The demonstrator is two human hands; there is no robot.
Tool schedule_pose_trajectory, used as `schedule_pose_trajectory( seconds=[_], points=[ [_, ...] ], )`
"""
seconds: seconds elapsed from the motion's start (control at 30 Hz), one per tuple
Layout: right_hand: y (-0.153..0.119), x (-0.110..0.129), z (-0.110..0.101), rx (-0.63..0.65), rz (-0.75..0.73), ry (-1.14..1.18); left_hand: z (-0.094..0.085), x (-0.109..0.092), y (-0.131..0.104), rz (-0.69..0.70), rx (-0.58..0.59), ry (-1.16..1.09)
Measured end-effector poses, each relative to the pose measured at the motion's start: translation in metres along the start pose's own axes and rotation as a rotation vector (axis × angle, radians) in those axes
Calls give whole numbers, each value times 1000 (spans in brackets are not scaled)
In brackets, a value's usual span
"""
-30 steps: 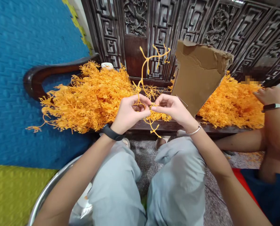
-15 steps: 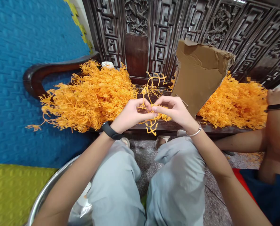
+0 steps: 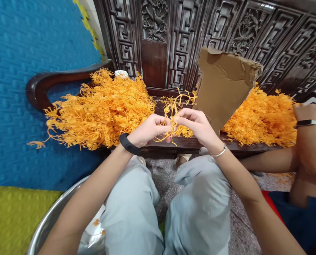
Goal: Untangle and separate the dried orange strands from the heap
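Between both hands is a thin, branching orange plastic sprig (image 3: 175,102), its twigs sticking up and to the right, with a few ends hanging below the fingers. My left hand (image 3: 152,130) pinches its lower stems with thumb and fingers. My right hand (image 3: 196,125) is closed at the fingertips on the same sprig, a little higher. The fingertips of the two hands nearly meet, and the exact grip points are partly hidden. Left of my hands lies a large heap of similar orange sprigs (image 3: 101,109) on the dark wooden bench (image 3: 184,143). A smaller orange clump (image 3: 183,131) lies behind my right fingers.
A cardboard piece (image 3: 224,85) stands upright on the bench, with another orange heap (image 3: 264,118) beyond it. At right is another person's arm (image 3: 309,138) with a wristband. A metal basin (image 3: 44,221) sits at lower left. The carved backrest (image 3: 155,60) rises behind.
The sprig has turned between my fingers: its upper twigs now lean right, and the hanging branch below is no longer spread out. The other person's hand has shifted slightly left.
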State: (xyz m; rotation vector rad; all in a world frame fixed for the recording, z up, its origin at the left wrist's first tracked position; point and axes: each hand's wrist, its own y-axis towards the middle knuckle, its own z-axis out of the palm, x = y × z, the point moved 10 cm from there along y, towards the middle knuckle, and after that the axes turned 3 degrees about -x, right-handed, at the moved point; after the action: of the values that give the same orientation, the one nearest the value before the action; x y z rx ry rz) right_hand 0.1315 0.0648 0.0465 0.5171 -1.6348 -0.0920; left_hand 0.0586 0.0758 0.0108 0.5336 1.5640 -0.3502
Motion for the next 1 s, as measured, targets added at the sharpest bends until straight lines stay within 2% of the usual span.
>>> schedule_pose_trajectory(
  seconds=[0.2,0.37,0.53,0.7,0.77,0.9,1.0],
  points=[
    [-1,7,-2,-62,-67,69,4,-14,-1,126,44,-159],
    [1,-2,3,-62,-9,230,7,-21,-2,200,69,-208],
    [1,-10,12,-67,85,363,2,-20,-2,214,22,-228],
    [3,-16,12,-102,118,404,-3,-16,0,187,0,-254],
    [7,-21,7,-124,135,402,-3,-17,0,197,7,-257],
    [17,-36,-13,-274,164,409,5,-25,-1,271,60,-221],
    [23,-41,-12,-286,164,392,11,-23,3,265,75,-226]
  ],
)
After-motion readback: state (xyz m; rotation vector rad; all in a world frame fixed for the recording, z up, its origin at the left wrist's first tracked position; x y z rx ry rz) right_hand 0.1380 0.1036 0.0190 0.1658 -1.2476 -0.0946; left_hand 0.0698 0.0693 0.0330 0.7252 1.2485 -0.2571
